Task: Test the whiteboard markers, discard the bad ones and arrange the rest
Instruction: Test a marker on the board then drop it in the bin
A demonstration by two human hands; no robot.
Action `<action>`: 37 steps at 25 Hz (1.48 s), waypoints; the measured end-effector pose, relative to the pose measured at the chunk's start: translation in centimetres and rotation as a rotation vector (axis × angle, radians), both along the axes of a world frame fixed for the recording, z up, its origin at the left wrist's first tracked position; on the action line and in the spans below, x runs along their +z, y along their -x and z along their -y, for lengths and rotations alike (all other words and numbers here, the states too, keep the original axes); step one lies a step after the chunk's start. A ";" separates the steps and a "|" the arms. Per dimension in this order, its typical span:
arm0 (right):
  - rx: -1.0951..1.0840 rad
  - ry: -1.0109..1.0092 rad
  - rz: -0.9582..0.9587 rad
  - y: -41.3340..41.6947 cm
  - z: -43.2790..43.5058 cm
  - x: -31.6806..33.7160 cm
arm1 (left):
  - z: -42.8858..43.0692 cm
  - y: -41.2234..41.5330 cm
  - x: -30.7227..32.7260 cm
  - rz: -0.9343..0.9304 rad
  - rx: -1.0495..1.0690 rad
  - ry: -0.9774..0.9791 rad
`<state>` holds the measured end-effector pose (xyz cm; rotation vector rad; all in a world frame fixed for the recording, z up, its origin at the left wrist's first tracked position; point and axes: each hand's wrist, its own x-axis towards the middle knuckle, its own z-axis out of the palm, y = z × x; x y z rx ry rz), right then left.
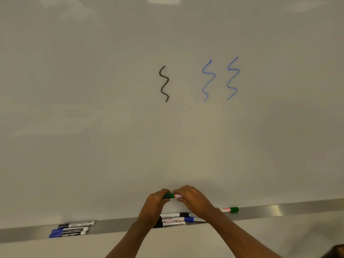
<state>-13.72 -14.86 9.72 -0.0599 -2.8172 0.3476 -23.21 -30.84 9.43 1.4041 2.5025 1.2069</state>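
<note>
**Hands on the green marker, cap end to the left**

Both hands meet low in front of the whiteboard (pixel 111 127), just above the tray (pixel 279 210), and between them sits the green marker (pixel 172 195). The left hand (pixel 155 201) has its fingers (pixel 164 191) curled round the green cap end. The right hand (pixel 192 199) pinches the white barrel with its fingertips (pixel 179 192) bunched over the top. One hand per end is the hold you want for working a cap, each side braced against the other. Whether that cap is coming off or going back on, I cannot tell from here.

The marker lies level, its long axis running side to side, roughly along the tray, with the cap pointing to the person's left and the barrel to the right. It touches neither board nor tray.

Up on the board are a black squiggle (pixel 164 83) and two blue squiggles (pixel 208 81), and no green one, so by my read the green test is yet to come.

Down in the tray, three markers (pixel 72 229) lie neatly side by side at the far left, which looks like the sorted row. A looser cluster (pixel 175 219) waits beneath the wrists, and a second green-capped marker (pixel 229 209) lies alone to the right.
</note>
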 end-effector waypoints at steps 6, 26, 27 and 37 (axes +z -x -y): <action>-0.045 0.081 0.077 -0.2 0.3 -0.3 | -0.7 -0.2 -0.7 -0.011 0.001 0.047; -0.536 0.275 0.322 -16.8 -4.2 -9.5 | -10.5 -10.0 -9.0 -0.084 -0.203 0.426; -0.568 0.290 0.325 -18.2 -4.7 -10.2 | -11.6 -11.3 -10.0 -0.086 -0.225 0.438; -0.972 0.395 0.590 -32.6 -10.1 -22.1 | -19.5 -26.7 -23.2 -0.129 -0.594 0.679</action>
